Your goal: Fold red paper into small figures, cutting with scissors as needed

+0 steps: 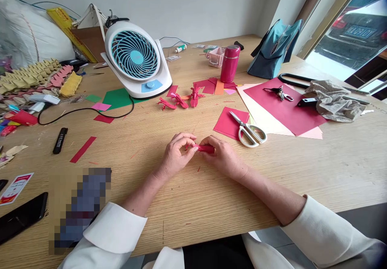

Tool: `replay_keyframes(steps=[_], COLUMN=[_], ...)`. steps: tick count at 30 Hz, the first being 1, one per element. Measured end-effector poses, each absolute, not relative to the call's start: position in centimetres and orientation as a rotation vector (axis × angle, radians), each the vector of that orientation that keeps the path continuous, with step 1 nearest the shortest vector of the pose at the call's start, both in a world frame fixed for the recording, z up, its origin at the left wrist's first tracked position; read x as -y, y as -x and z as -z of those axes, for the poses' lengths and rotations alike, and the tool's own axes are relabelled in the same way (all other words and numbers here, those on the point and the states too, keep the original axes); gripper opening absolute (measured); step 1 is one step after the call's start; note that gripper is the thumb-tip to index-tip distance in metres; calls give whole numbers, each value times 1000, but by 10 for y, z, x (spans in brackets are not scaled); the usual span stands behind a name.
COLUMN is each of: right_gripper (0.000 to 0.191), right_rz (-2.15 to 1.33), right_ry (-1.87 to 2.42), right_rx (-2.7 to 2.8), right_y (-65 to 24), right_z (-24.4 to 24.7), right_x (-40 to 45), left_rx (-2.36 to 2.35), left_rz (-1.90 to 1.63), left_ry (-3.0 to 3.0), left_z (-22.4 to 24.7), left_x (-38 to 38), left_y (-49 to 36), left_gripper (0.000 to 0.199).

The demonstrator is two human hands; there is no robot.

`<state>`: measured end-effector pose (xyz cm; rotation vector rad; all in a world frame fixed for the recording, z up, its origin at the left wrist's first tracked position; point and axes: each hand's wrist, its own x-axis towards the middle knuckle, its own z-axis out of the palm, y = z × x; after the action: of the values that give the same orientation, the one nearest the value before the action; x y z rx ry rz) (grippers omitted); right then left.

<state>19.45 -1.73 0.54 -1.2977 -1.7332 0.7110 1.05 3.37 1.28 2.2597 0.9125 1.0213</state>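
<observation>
Small folded red paper piece (206,149), held above the worktop (187,196) between my two hands; my left hand (177,154) pinches one end, my right hand (223,156) grips the other. Beyond it, folded red paper figures (181,100); behind these, a white fan (136,57). To the right, scissors (249,131) lie partly over red paper squares (227,120); farther back stands a magenta flask (230,64).

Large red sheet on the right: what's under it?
Under the red sheet, a cream sheet and a pink sheet peek out; anything beneath its middle is hidden.
</observation>
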Motion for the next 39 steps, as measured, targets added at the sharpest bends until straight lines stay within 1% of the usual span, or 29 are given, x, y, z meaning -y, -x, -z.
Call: replay_keyframes(steps=[2,5,7,14,17,23,28,33,39], right_gripper=[6,16,22,36,37,31,29,30,28], right_rz=[-836,-1094,-1199,-1322,-1323,-1255,-1217,-1220,-1102], right_ry=[1276,1198,1156,1109,1109,1119,1153,1160,1185], right_rx=[1659,1507,1409,1249,1250,1277,1320,1355,1381], right_y=[-194,-194,-193,-190,-190,-189,-190,-191,-191], right_z=[-3,1,3,3,3,4,4,3,1], right_x=[16,13,11,8,9,11,11,11,13], left_rx=[-906,-870,-847,-910,-982,-1034,-979,-921,-915], left_rz=[-1032,-1041,-1045,-1061,-1027,-998,-1003,-1045,-1071], left_ry=[-2254,-2258,-2246,-2187,-2146,-2084,-2121,-2154,-2192], left_z=[-15,-17,-18,-17,-17,-15,-14,-14,-14], left_x=[-33,-32,-32,-28,-27,-26,-27,-27,-26], left_y=[-11,-12,-12,-14,-15,-16,-16,-17,-17], left_gripper=[7,6,7,12,8,4,10,8,12])
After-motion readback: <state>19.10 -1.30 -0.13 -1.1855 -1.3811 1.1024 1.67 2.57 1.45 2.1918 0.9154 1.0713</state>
